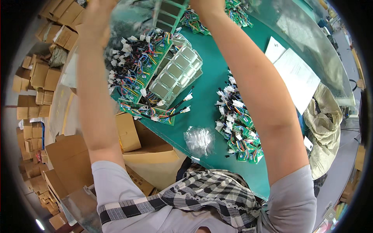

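Note:
Both my arms are raised toward the top of the view. My left hand point(98, 13) is blurred near the top edge, above the table's left end; what it holds does not show. My right hand point(206, 5) is mostly cut off by the top edge. Right beside it, and blurred, hangs a green panel point(171, 12) with grey rectangular cells; whether the hand grips it is hidden. Below lies a heap of green circuit boards point(136, 66) with coloured wires and white plugs, beside stacked clear plastic trays point(176, 72).
A green table mat point(210, 89) carries a second heap of wired boards point(239, 124), a third heap point(235, 11) at the back, a clear plastic bag point(199, 140) and white papers point(297, 75). A beige sack point(324, 128) sits right. Cardboard boxes point(68, 157) crowd the left floor.

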Demonstrator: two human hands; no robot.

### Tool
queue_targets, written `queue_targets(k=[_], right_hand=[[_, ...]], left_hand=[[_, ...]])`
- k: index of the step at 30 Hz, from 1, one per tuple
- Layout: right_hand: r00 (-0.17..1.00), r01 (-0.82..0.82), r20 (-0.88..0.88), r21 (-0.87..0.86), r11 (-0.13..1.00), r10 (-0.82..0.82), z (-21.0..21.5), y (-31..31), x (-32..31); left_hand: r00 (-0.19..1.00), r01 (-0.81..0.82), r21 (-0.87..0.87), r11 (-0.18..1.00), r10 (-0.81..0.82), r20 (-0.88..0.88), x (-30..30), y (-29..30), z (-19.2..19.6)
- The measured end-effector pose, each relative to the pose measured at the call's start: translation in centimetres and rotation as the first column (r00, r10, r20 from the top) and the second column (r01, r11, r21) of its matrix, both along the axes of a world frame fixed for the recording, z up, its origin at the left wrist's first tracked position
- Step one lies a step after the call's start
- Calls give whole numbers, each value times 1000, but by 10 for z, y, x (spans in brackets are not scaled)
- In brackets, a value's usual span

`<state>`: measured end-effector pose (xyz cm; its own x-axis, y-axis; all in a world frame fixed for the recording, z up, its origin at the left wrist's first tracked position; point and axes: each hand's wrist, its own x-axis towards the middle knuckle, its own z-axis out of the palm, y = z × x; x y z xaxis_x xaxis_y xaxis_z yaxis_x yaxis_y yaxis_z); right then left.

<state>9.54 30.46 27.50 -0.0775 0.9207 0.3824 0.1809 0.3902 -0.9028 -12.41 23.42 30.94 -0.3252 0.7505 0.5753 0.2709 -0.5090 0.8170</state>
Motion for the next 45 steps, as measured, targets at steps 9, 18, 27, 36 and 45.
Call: queue_targets(k=[9,18,27,36,45], right_hand=[[789,202,-555,-167,965,-262,-60,30,52],[817,304,-538,96,948,-208,31,53,94],[566,287,-775,-134,948,-281,61,31,201],[813,-153,-508,-657,738,-285,3,-159,215],[406,-816,-873,-479,323,-269,-125,-279,189]], left_hand=[[94,-605,-19,796,47,-994,9,-68,-234],[495,-427,6,904,239,-836,3,-58,-164],[233,-594,-79,800,78,-969,-9,-13,-163],[857,469,-433,770,-515,12,106,-92,-129],[830,558,-456,693,-466,306,194,-176,-179]])
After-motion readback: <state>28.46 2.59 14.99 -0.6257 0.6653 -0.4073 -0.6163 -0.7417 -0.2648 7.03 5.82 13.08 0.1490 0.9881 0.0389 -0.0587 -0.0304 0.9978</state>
